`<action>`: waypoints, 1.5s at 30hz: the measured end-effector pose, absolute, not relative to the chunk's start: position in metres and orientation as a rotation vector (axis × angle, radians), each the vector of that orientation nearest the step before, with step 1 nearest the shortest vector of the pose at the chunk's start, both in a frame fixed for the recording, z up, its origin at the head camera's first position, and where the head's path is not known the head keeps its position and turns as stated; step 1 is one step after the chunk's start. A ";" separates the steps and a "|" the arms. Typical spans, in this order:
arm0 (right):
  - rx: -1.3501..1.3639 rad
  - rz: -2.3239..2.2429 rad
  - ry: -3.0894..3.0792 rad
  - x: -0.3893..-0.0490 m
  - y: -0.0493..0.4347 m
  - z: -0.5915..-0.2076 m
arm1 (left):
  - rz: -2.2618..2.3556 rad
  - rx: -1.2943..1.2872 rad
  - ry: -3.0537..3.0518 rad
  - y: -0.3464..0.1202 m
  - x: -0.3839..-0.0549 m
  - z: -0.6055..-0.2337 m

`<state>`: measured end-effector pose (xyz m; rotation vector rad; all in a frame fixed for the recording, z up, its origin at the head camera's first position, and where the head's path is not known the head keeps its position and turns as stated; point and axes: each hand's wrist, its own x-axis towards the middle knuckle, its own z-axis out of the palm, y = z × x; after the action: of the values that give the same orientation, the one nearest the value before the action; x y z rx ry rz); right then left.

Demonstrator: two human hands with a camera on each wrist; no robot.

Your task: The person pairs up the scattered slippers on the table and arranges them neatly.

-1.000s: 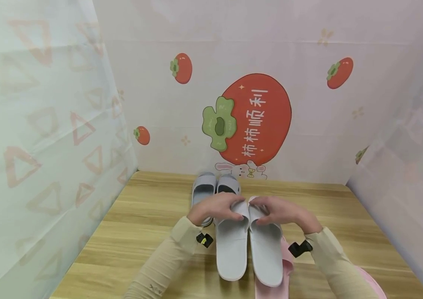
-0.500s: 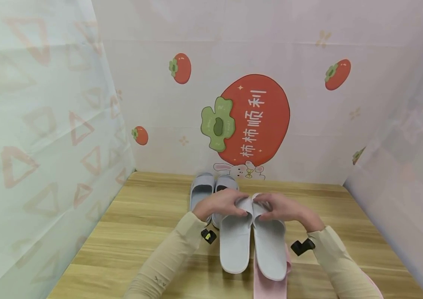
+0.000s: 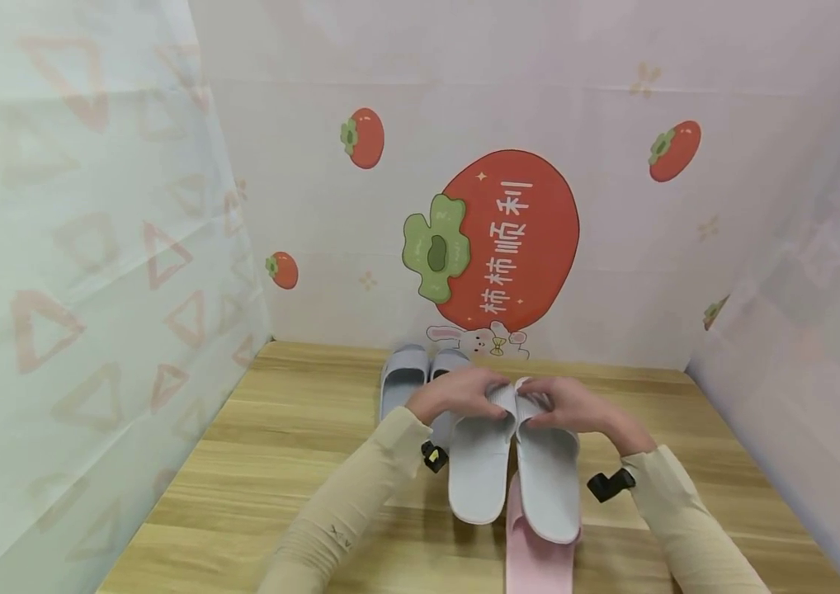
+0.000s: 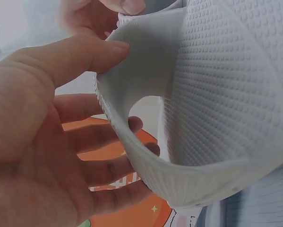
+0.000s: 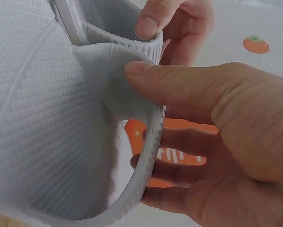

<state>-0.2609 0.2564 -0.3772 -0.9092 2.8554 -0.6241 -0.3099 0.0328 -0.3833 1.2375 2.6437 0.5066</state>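
Observation:
Two light grey slippers hang side by side in my hands, toes away from me. My left hand grips the left slipper by its ribbed strap, thumb inside the strap and fingers over its outside, as the left wrist view shows. With my right hand I hold the right slipper in the same way; its strap runs between thumb and fingers. Below the right slipper, a pink slipper lies on the wooden surface, its upper part partly covered.
A pair of grey-blue slippers stands against the back wall, left of the held pair and partly behind my left hand. The wood-grain surface is bounded by fabric walls, the back one printed with persimmons.
Both hands have carried the light grey slippers a little to the right and away from me. More of the pink slipper's strap end shows; the grey-blue pair stays put.

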 end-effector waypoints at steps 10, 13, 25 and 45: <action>-0.878 -0.627 2.914 -0.265 0.269 -0.378 | 0.523 1.255 2.621 0.047 -0.317 -0.379; -0.903 -0.624 2.940 -0.269 0.272 -0.380 | 0.529 1.261 2.623 0.051 -0.322 -0.380; -0.897 -0.674 2.976 -0.286 0.282 -0.390 | 0.592 1.184 2.642 0.060 -0.330 -0.381; -0.779 -0.704 2.971 -0.304 0.284 -0.390 | 0.654 1.101 2.595 0.069 -0.351 -0.387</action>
<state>-0.3036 0.2840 -0.3898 -0.7794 2.9710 -0.7043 -0.3514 0.0690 -0.3868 1.1011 2.5950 0.6543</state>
